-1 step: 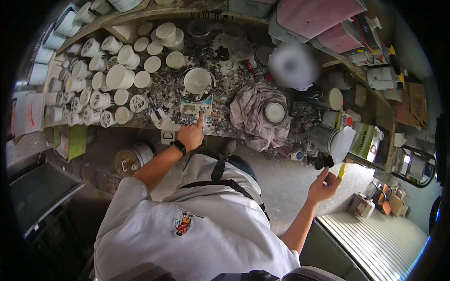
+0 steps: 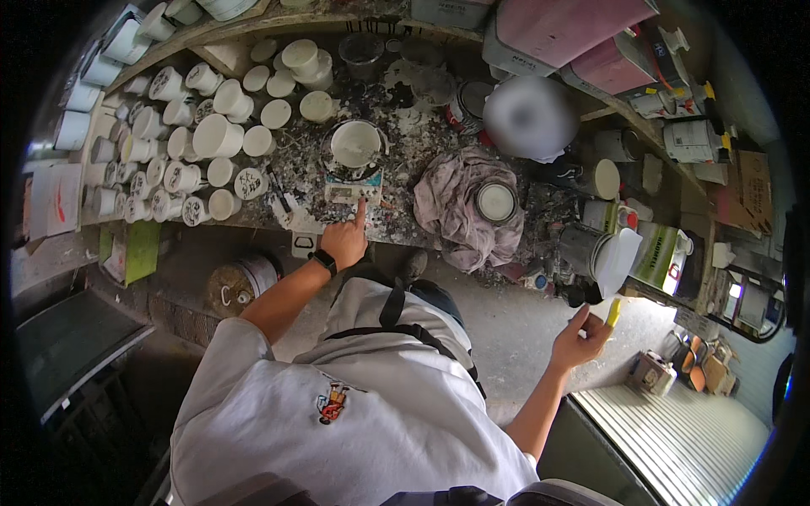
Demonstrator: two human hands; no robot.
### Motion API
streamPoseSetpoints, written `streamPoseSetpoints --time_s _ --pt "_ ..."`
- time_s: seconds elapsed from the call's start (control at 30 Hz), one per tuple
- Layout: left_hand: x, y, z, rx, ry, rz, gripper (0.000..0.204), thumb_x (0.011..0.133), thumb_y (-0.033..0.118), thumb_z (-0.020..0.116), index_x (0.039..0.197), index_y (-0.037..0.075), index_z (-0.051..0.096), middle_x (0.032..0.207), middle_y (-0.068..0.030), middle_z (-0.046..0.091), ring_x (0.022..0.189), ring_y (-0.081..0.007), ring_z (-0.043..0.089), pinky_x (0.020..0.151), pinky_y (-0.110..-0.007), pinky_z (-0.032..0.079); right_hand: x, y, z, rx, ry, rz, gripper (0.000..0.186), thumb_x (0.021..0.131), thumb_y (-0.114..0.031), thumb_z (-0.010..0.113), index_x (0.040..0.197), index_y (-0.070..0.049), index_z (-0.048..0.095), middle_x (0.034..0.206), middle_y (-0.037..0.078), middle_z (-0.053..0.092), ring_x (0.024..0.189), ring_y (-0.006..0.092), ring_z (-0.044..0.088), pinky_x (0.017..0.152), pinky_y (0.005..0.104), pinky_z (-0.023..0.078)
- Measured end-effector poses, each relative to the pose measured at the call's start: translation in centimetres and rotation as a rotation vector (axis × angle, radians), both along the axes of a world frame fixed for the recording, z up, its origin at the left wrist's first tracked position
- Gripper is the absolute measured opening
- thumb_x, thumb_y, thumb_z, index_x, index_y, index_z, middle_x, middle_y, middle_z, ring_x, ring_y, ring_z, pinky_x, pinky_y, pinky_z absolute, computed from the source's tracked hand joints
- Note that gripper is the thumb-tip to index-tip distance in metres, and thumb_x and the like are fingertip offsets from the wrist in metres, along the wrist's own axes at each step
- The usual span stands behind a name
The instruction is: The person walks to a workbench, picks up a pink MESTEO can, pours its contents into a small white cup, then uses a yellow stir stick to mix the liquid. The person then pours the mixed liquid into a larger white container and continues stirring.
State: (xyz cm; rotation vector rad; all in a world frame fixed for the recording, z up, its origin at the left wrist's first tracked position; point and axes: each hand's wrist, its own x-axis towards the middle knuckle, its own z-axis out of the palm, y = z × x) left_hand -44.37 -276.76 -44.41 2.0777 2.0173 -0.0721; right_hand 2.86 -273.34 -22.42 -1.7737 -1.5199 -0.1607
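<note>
My left hand (image 2: pixel 344 242) stretches its index finger to the front panel of a small digital scale (image 2: pixel 344 193), its other fingers curled and holding nothing. On the scale stands a round pale cup (image 2: pixel 355 144), its inside whitish. My right hand (image 2: pixel 580 339) is out to the right, beyond the bench's front edge. It is closed round a slim yellow object (image 2: pixel 614 312) that sticks up past the fingers; its kind is not clear. The right index finger points up toward a dark object (image 2: pixel 582 293) beside a clear jar (image 2: pixel 579 246) with a white sheet (image 2: pixel 618 263) against it.
Many white lidded tubs (image 2: pixel 217 137) crowd the bench's left. A crumpled pinkish cloth (image 2: pixel 439 198) lies right of the scale, with an open tin of white material (image 2: pixel 495 202) on it. Behind is a blurred white round object (image 2: pixel 531 117). Metal cans (image 2: pixel 661 255) line the right side.
</note>
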Motion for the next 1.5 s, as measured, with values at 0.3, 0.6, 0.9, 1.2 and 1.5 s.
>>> streamPoseSetpoints --time_s 0.3,0.6,0.9,1.2,1.5 --pt "1.8 1.8 1.2 -0.171 0.094 0.17 0.104 0.089 0.028 0.07 0.169 0.001 0.009 0.067 -0.0128 0.07 0.053 -0.0309 0.064 0.048 -0.046 0.05 -1.8 -2.6 -1.5 -0.137 0.077 0.42 0.015 0.089 -0.004 0.077 0.09 -0.002 0.062 0.068 0.009 0.068 0.055 0.0234 0.066 0.055 0.0344 0.051" --pt "1.7 3.2 2.3 -0.372 0.06 0.227 0.099 0.098 0.036 0.065 0.17 0.006 0.004 0.08 -0.0187 0.072 0.067 -0.0353 0.068 0.056 -0.051 0.053 -3.0 -2.6 -2.1 -0.161 0.204 0.622 0.015 0.087 0.002 0.075 0.087 -0.002 0.06 0.068 0.01 0.067 0.053 0.0254 0.065 0.054 0.0349 0.051" --pt "2.4 -1.6 2.0 -0.105 -0.069 0.225 0.103 0.094 0.033 0.067 0.17 0.005 0.002 0.079 -0.0189 0.072 0.063 -0.0379 0.065 0.057 -0.053 0.05 -5.3 -2.8 -2.0 -0.298 0.303 0.599 0.013 0.09 -0.005 0.076 0.096 0.0 0.066 0.074 0.011 0.071 0.062 0.0191 0.071 0.062 0.0316 0.055" --pt "-1.0 -5.2 -1.4 -0.166 -0.343 0.067 0.088 0.097 0.034 0.071 0.169 0.02 0.023 0.076 -0.016 0.068 0.065 -0.0368 0.064 0.06 -0.051 0.051 -15.7 6.7 1.4 -0.092 0.305 0.647 0.018 0.089 -0.006 0.077 0.102 0.0 0.065 0.083 0.014 0.072 0.071 0.0251 0.074 0.065 0.0341 0.057" --pt "-10.5 -7.0 1.2 -0.242 -0.416 0.143 0.063 0.101 0.027 0.064 0.159 0.015 0.042 0.092 -0.0155 0.075 0.084 -0.0402 0.07 0.072 -0.054 0.054 -28.2 24.2 5.7 0.155 0.026 0.312 0.099 0.076 -0.025 0.094 0.146 0.004 0.03 0.153 0.025 0.028 0.14 0.0462 0.04 0.11 0.0543 0.043"
